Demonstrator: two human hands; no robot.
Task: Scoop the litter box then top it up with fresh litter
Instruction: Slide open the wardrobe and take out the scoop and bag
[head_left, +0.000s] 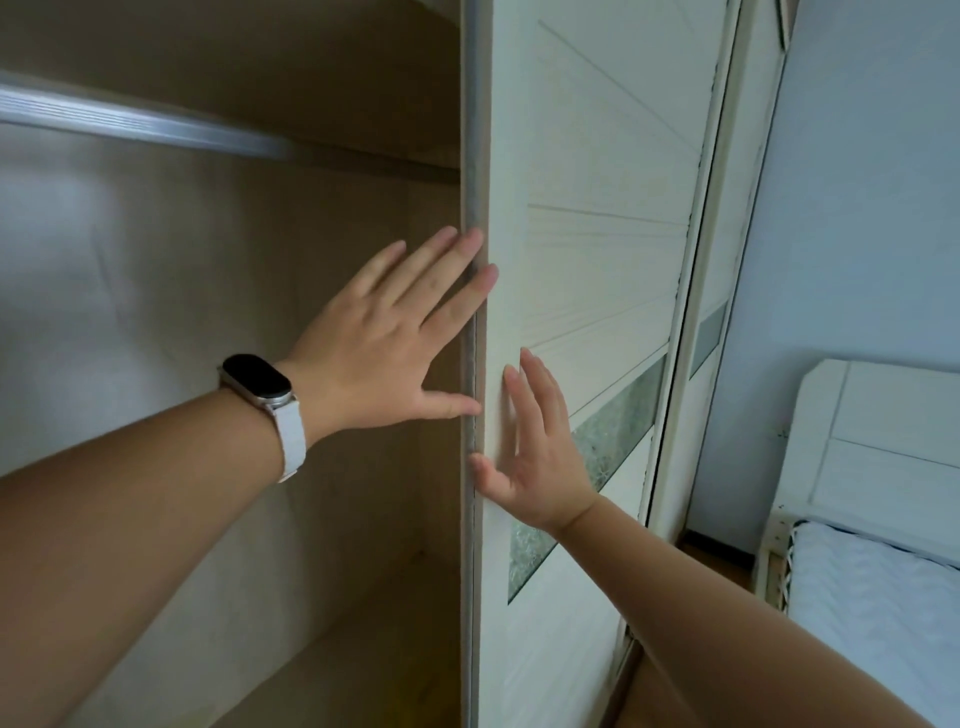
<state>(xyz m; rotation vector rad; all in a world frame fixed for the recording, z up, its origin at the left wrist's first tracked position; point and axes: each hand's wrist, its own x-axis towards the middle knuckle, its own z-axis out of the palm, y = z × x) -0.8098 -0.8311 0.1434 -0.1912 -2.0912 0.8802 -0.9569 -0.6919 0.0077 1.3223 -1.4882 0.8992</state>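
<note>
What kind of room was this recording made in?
Most likely a bedroom. An open wardrobe with a metal hanging rail and a white sliding door fills the left and middle. A white headboard and a quilted mattress show at the right.

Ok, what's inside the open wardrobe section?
A metal rail and bare wooden panels are all that shows. The sliding door, touched by the left hand and right hand, hides everything behind it.
</note>
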